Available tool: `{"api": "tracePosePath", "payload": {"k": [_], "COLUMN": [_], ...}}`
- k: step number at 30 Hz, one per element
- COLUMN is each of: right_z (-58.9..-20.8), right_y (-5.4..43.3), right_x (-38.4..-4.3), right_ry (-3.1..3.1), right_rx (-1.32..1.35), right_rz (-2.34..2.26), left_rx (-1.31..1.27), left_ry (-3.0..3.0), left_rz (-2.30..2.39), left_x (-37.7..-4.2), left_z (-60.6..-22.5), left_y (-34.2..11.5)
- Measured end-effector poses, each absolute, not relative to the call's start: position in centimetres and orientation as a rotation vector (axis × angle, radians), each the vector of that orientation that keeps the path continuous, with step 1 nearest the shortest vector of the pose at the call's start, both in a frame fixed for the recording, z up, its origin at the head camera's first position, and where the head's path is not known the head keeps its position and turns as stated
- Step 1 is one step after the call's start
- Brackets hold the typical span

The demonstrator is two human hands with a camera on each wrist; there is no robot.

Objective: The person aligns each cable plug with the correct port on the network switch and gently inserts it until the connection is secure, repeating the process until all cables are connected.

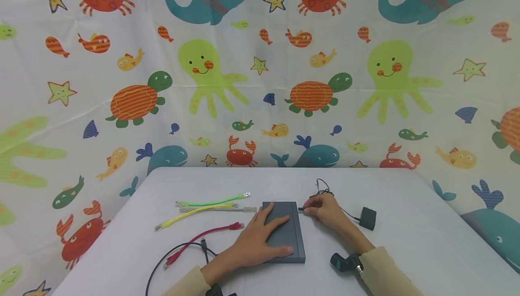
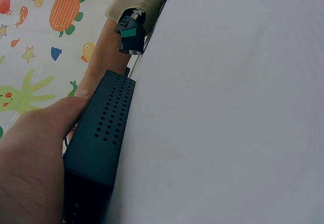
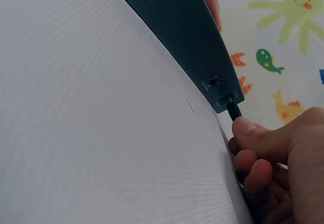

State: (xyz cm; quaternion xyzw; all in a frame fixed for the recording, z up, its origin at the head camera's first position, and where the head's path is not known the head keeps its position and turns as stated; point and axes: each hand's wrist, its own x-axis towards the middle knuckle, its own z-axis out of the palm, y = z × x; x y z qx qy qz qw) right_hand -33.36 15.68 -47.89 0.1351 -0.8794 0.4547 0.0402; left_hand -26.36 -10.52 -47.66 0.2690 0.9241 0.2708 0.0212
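Note:
A flat dark grey network box [image 1: 286,237] lies on the white table, with ventilation holes along one side in the left wrist view. My left hand [image 1: 260,237] rests on its top with the fingers spread. Just beyond the box's right side, my right hand [image 1: 325,212] pinches a small black power plug [image 3: 234,110] between thumb and fingers. In the right wrist view the plug's tip meets a socket at the end of the box's side; how deep it sits is hidden. The plug's thin black cord runs to a power adapter [image 1: 368,218] at the right.
Left of the box lie green [image 1: 215,201], yellow [image 1: 191,215], grey [image 1: 243,209] and red [image 1: 203,234] network cables. A black cable [image 1: 162,257] curves near the left forearm. A patterned sea-animal cloth [image 1: 260,120] hangs behind the table.

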Motion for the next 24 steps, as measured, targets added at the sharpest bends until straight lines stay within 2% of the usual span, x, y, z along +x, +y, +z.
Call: {"api": "tracePosePath", "payload": {"k": [24], "right_z": [-47.47], "right_y": [15.65], "right_x": [-33.11], "right_ry": [-2.711], "right_rx": [0.444], "right_rz": [1.402], "left_rx": [0.815], "left_ry": [2.859], "left_rz": [0.823], "left_x": [-26.23], "left_z": [-47.43], "left_y": [-10.46]}}
